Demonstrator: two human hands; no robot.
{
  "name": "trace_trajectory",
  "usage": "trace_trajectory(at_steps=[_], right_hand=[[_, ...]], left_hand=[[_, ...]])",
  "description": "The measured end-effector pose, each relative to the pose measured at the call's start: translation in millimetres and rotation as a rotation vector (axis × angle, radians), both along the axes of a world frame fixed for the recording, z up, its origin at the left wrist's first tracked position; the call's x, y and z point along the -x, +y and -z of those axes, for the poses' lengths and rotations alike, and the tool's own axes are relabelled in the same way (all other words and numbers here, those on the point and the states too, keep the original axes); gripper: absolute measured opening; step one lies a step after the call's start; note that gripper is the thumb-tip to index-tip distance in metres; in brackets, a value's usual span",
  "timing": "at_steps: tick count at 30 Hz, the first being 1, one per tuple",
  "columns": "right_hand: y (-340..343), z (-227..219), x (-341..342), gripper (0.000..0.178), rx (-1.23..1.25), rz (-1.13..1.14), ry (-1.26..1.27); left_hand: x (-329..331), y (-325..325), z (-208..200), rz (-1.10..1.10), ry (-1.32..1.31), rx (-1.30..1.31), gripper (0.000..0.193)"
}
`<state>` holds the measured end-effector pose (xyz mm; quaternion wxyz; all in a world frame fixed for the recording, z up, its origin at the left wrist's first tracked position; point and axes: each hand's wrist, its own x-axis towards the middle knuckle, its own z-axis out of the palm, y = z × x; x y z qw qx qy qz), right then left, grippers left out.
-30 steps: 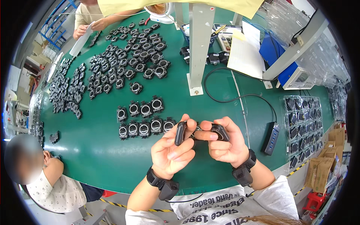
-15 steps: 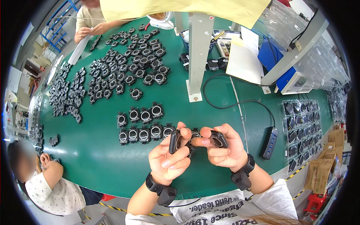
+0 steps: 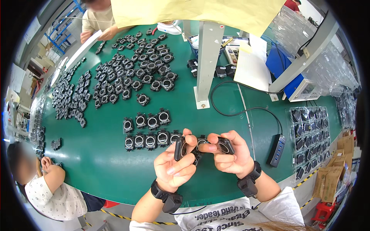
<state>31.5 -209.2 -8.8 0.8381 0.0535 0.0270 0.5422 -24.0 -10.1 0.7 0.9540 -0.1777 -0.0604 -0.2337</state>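
Observation:
My left hand [image 3: 174, 170] is closed around a black watch case [image 3: 179, 148], held on edge between thumb and fingers. My right hand [image 3: 236, 158] grips a second black watch case [image 3: 226, 146], tilted, with its rounded back partly showing. Both hands are raised over the near part of the green table [image 3: 100, 165], their thumbs close to each other. Below and between them, a few more watch cases [image 3: 202, 141] are partly hidden by the fingers. Just left of my left hand, two short rows of watch cases with pale rings [image 3: 150, 141] lie on the table.
Many loose watch cases [image 3: 127, 73] spread over the far left. A grey metal post [image 3: 208, 57] rises from the table. At right are a black USB hub [image 3: 276, 150] with its cable and a clear tray [image 3: 295, 163] of black parts. Two co-workers sit at the left and far left.
The whole view has shifted slightly, so the table things appear a little lower. Both hands keep nearly the same hold on the watch cases. The far co-worker's hands and white strip have moved.

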Motion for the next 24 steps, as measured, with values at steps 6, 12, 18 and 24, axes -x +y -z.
trace_trajectory(at_steps=[6,12,18,24], right_hand=[[-9.9,-11.2,-7.6,0.033,0.22,0.132,-0.239],[-15.8,-45.0,-13.6,0.027,1.226,0.521,-0.862],[-15.7,-41.5,-0.5,0.031,1.712,0.714,-1.694],[-32.2,-20.3,23.4,0.042,1.942,0.305,-2.124]], left_hand=[[-5.7,9.2,-2.0,-0.106,-0.069,-0.307,0.064],[-13.7,27.6,-26.9,-0.274,-0.083,-1.199,0.066],[19.6,49.4,-35.4,-0.477,-0.406,-2.1,0.051],[69.1,65.2,-35.1,-0.429,-0.825,-2.898,0.042]])
